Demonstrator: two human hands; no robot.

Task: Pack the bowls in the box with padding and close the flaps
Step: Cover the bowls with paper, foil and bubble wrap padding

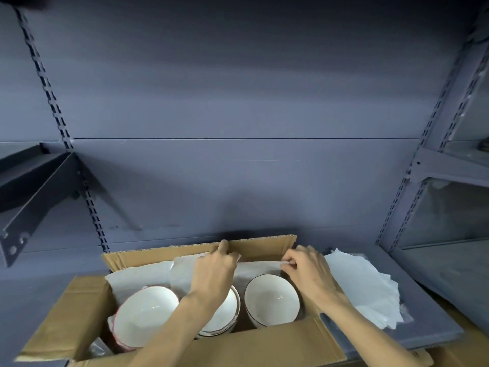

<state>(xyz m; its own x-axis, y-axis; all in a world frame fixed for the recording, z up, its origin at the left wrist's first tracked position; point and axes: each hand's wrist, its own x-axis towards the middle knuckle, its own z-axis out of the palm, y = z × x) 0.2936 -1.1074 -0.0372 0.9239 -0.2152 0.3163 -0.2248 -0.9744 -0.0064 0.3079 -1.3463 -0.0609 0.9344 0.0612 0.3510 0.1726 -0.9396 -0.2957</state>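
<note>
The work happens on a grey-blue metal shelf (39, 295), inside a shelving unit of the same colour. Its back wall (238, 102) is plain, with one thin horizontal seam. Slotted uprights (57, 112) run up on both sides, and a dark bracket (37, 192) stands out at the left. At the right there are more shelves with pale panels (449, 210). The light is dim. No brand, label or writing can be read anywhere.

An open cardboard box (246, 345) stands on the shelf with its flaps turned outward. Inside are white bowls: one with a reddish rim (145, 313) at the left, a stack of bowls with dark rims (225, 311) in the middle, partly hidden by the left forearm, and one dark-rimmed bowl (272, 300) at the right. White padding paper (148, 274) lines the far side of the box, behind the bowls.

The left hand (214, 266) reaches to the far wall of the box; its fingers (223, 245) are curled and seem to pinch the top edge of the paper there. The right hand (307, 268) pinches the same edge of the paper between thumb and forefinger, near the far right corner.

A loose pile of white paper sheets (365, 287) lies on the shelf just beside the box, at the right.
</note>
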